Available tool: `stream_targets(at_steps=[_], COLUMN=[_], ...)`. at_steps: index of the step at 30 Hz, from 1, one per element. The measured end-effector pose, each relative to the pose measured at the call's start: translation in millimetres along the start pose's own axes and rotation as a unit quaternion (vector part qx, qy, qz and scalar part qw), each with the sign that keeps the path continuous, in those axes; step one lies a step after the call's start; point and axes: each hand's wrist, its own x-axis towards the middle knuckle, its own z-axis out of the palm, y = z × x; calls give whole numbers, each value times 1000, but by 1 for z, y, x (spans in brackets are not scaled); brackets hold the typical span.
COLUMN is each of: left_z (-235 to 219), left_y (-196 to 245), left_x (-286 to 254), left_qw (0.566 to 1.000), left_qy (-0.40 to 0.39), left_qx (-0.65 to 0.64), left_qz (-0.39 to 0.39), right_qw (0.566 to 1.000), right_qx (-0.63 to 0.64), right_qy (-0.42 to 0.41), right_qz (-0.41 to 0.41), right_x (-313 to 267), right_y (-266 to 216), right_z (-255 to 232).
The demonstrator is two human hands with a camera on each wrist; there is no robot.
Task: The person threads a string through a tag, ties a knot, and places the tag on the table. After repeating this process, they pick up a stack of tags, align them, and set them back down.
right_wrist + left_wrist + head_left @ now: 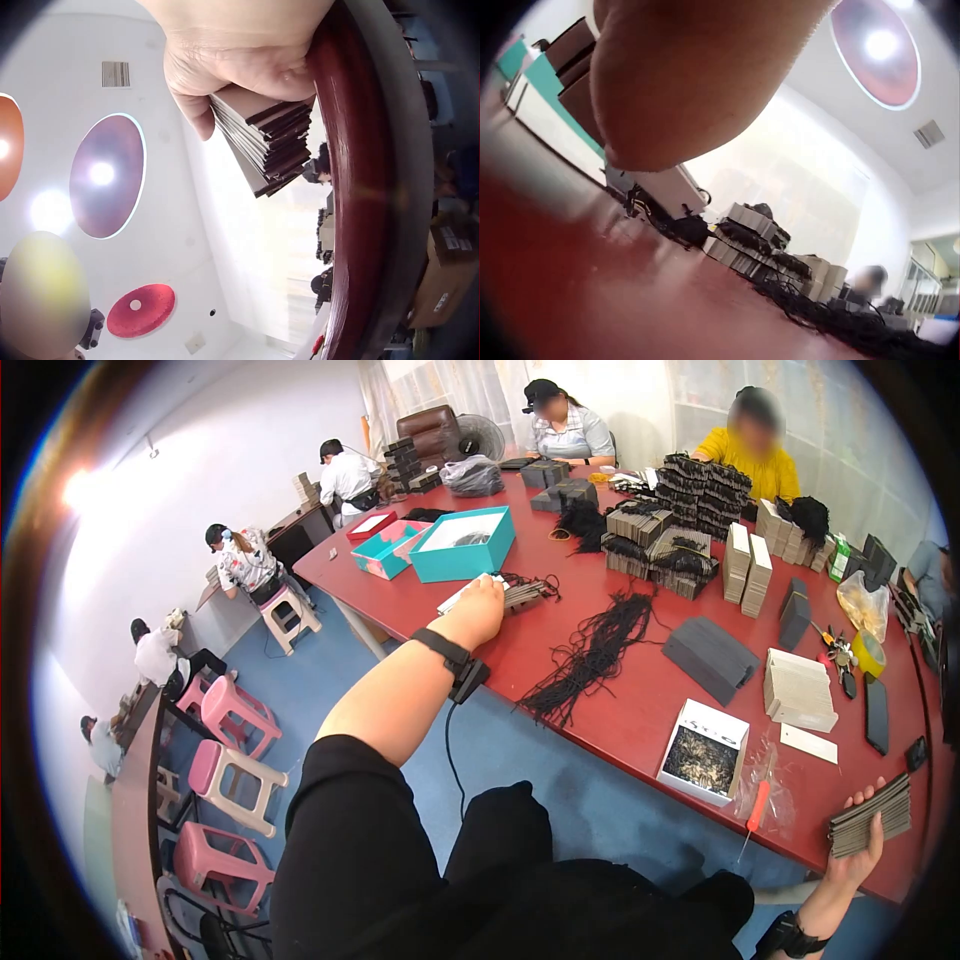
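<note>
Near the table's front edge, left of centre in the head view, my left hand [478, 612] is curled over a small stack of grey cards [524, 596] with black cords; its fingertips are mostly hidden. In the left wrist view the hand [697, 82] covers part of the cards [673, 192], cords trailing beside them. At the table's right corner my right hand [850, 866] holds a fanned stack of grey cards [872, 818]. The right wrist view shows that hand [244, 56] with its thumb on one side of the stack [262, 142].
A loose bundle of black cords [592, 658] lies right of my left hand. Teal box [463, 550], dark card stack [712, 658], white box of small parts [701, 752], orange-handled tool [759, 806] and grey card blocks [798, 690] stand about. People sit across the table.
</note>
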Motion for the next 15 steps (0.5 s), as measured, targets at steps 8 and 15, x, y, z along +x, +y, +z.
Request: stream_targets(at_steps=[8,15], left_z=[-47,-37], left_y=[36,51], left_x=[-73,-91], left_qw=[989,986], left_qy=[90,10], left_qx=[-114,-156], left_qz=[-12,-64], right_qw=[1000,999], right_qx=[14,19], right_qy=[-15,-26], right_qz=[11,4], right_x=[1,3], right_y=[0,1], right_z=[-7,-16])
